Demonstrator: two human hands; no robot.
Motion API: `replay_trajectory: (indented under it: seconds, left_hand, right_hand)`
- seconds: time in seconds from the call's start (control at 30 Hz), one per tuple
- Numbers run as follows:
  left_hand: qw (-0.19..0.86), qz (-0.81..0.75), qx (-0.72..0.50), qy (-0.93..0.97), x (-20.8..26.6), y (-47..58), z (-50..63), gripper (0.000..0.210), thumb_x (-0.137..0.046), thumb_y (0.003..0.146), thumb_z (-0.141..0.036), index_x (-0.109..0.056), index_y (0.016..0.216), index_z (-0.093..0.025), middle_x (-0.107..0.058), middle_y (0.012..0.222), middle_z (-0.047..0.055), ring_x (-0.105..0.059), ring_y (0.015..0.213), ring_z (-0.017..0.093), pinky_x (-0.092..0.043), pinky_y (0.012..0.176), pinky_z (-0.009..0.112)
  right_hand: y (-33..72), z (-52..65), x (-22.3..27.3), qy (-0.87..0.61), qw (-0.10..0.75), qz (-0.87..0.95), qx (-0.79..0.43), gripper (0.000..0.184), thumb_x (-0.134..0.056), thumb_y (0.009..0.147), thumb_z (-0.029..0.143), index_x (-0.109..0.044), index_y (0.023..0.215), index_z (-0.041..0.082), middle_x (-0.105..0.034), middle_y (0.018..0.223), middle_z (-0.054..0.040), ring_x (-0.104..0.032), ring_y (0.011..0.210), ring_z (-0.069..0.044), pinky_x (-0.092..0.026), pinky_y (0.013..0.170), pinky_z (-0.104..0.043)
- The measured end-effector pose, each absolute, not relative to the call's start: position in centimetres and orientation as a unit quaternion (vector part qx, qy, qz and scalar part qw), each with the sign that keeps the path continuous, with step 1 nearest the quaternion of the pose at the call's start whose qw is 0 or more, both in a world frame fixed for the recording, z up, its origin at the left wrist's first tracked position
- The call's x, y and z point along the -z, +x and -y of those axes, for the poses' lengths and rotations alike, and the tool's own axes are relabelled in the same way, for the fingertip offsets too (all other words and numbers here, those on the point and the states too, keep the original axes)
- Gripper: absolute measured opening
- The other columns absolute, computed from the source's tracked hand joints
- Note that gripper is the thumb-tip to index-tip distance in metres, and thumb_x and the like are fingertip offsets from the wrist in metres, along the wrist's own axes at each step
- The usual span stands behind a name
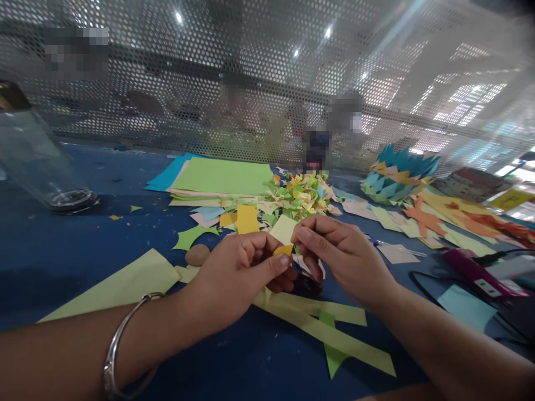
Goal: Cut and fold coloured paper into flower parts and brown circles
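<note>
Right now, near the middle of the frame, the left hand (pixel 246 264) pinches a small yellow piece of paper (pixel 284 250) between thumb and fingers. Just beside it, the right hand (pixel 343 253) has its fingers curled in toward the thumb; from here I can't tell whether anything is caught between them. A silver bracelet (pixel 111 356) circles the left wrist at lower left.

Under and in front of the hands, pale yellow strips (pixel 334 328) lie across the blue tabletop (pixel 137 223), running toward the lower right over a green scrap (pixel 332 356). Beyond the hands, a yellow rectangle (pixel 247 219) rests near a heap of curled paper bits (pixel 303 195), upper centre, with a stack of coloured sheets (pixel 228 175) to its left. A clear bottle (pixel 37 150) leans into view at far left. Over at right I see a zigzag-edged paper bowl (pixel 399 175) and, lower, a purple power strip (pixel 480 273).
</note>
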State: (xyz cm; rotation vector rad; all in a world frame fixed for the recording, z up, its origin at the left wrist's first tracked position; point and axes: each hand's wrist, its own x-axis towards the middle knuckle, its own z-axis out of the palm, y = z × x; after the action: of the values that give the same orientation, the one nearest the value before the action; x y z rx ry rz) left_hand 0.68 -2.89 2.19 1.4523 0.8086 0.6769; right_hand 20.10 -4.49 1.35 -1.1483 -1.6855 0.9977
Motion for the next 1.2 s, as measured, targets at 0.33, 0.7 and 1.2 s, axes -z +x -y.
replay_trajectory:
  seconds: [0.33, 0.7, 1.2]
  left_hand:
    - [0.658, -0.356, -0.294, 0.594, -1.7, 0.6, 2.7, 0.021, -0.068, 0.085, -0.035, -0.066, 0.081, -0.015, -0.073, 0.077, 0.004, -0.070, 0.070, 0.014, -0.054, 0.068, 0.025]
    - [0.517, -0.394, -0.302, 0.697, -2.0, 0.1, 2.3, 0.028, -0.058, 0.091, -0.040, -0.066, 0.075, -0.018, -0.073, 0.072, 0.003, -0.067, 0.063, 0.015, -0.051, 0.064, 0.026]
    - [0.217, -0.355, -0.262, 0.870, -0.3, 0.6, -0.1, 0.014, -0.052, 0.090, -0.023, -0.066, 0.091, -0.020, -0.068, 0.084, 0.003, -0.062, 0.079, 0.020, -0.043, 0.066, 0.031]
  right_hand:
    - [19.9, 4.7, -1.9, -0.457, 0.397, 0.714, -0.352, 0.023, -0.060, 0.095, 0.038, -0.062, 0.083, 0.019, -0.055, 0.054, 0.0058, -0.051, 0.042, -0.006, -0.042, 0.043, -0.019]
    - [20.0, 4.6, -2.0, -0.481, 0.448, 0.703, -0.272, 0.020, -0.061, 0.094, 0.034, -0.060, 0.083, 0.018, -0.053, 0.053, 0.0056, -0.049, 0.043, -0.007, -0.041, 0.044, -0.021]
    - [19.9, 4.5, -1.4, -0.483, 0.470, 0.718, -0.175, 0.016, -0.062, 0.093, 0.030, -0.062, 0.084, 0.017, -0.058, 0.064, 0.0022, -0.049, 0.049, -0.007, -0.039, 0.046, -0.021]
